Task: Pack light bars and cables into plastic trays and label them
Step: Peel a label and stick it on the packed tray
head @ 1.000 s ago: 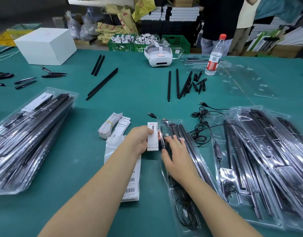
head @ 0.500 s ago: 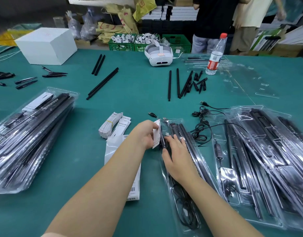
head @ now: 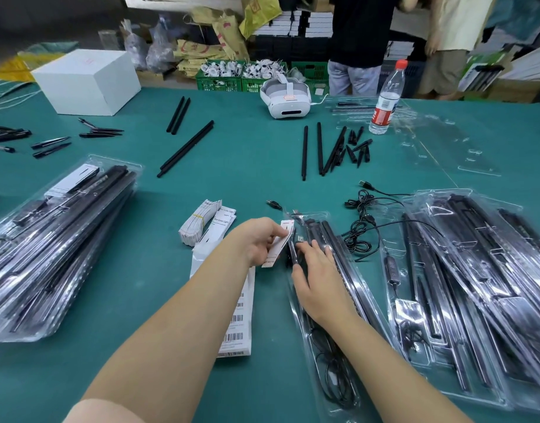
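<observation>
On a green table, the left hand (head: 259, 239) pinches a white label (head: 278, 247) at the edge of a filled tray (head: 329, 315) while the right hand (head: 319, 277) rests flat on it; packed trays (head: 49, 239) lie stacked left, loose bars (head: 319, 151) and cables (head: 362, 227) remain.

your glossy clear plastic tray (head: 348, 300) holds matt black bars (head: 339, 254); a matt paper label (head: 278, 248) at 9 o'clock.

A white headset (head: 285, 100), water bottle (head: 387, 99) and white box (head: 87, 80) stand on the green table (head: 247, 154).
</observation>
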### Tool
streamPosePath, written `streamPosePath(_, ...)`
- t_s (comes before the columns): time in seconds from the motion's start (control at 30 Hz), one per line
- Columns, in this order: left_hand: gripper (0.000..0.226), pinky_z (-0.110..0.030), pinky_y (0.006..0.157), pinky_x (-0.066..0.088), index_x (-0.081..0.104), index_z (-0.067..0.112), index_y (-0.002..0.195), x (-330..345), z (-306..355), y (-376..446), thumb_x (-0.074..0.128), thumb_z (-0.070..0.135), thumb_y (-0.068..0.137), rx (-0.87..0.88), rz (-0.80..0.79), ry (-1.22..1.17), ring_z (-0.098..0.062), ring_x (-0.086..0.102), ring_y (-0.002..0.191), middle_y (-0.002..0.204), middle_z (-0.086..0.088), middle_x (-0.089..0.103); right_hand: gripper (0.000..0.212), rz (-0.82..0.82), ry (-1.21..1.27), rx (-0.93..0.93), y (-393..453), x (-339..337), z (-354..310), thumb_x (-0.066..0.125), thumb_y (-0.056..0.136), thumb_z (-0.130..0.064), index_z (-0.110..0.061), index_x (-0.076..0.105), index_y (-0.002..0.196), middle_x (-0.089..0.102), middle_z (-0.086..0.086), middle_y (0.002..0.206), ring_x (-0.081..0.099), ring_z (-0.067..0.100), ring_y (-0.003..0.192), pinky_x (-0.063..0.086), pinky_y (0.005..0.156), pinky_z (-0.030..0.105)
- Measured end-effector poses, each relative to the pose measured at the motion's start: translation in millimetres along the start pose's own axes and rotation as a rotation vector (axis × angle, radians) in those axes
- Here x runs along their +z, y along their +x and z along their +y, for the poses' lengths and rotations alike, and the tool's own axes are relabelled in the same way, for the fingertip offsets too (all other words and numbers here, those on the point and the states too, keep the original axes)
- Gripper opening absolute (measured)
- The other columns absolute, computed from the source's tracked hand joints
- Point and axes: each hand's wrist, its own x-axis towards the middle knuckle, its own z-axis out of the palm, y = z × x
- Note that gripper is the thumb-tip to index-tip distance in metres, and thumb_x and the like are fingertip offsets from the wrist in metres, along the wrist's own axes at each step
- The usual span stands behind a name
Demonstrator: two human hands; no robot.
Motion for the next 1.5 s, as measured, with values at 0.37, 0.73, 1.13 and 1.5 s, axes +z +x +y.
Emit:
streamPosePath(0.37, 0.026, -0.028, 0.078, 0.050, 0.072, 0.015, 0.104, -11.9, -6.8, 0.1, 0.057, -0.004, 0.093, 0.157, -0.103, 0.242, -0.020, 0.061, 0.084, 0.094, -0.006, 0.068, 0.046, -0.006, -0.020, -0.006, -1.4, -3.2, -3.9, 0.045, 0.100, -0.020, -0.009, 0.043, 0.145, 0.046, 0.011, 0.150, 0.022, 0.023, 0.150, 0.008, 0.125, 0.040)
streamPosePath(0.73, 0.019, -0.043, 0.085, 0.057, 0.076, 0.009, 0.093, -15.8, -18.4, -0.1, 0.066, -0.006, 0.088, 0.202, 0.012, 0.159, -0.026, 0.068, 0.076, 0.088, -0.015, 0.074, 0.063, -0.023, -0.033, -0.006, -0.5, -1.9, -1.8, 0.060, 0.088, -0.028, -0.008, 0.044, 0.145, 0.043, 0.007, 0.152, 0.020, 0.020, 0.151, -0.003, 0.125, 0.033)
streamPosePath(1.13, 0.010, -0.036, 0.057, 0.062, 0.063, 0.005, 0.085, -13.7, -25.3, -8.3, 0.069, -0.004, 0.087, 0.389, 0.263, 0.191, -0.026, 0.074, 0.067, 0.083, -0.018, 0.074, 0.061, -0.057, -0.026, 0.005, -2.1, -3.2, -1.7, 0.051, 0.097, -0.027, -0.008, 0.034, 0.152, 0.031, 0.006, 0.160, 0.009, 0.016, 0.153, -0.002, 0.125, 0.033)
streamPosePath(1.5, 0.013, -0.045, 0.068, 0.063, 0.061, 0.005, 0.080, 4.1, -25.2, -7.7, 0.069, -0.003, 0.087, 0.440, 0.419, 0.120, -0.031, 0.073, 0.081, 0.094, -0.019, 0.072, 0.060, -0.049, -0.021, 0.004, -2.2, -2.7, -2.3, 0.051, 0.096, -0.026, -0.007, 0.035, 0.151, 0.036, 0.008, 0.158, 0.013, 0.018, 0.153, -0.001, 0.125, 0.034)
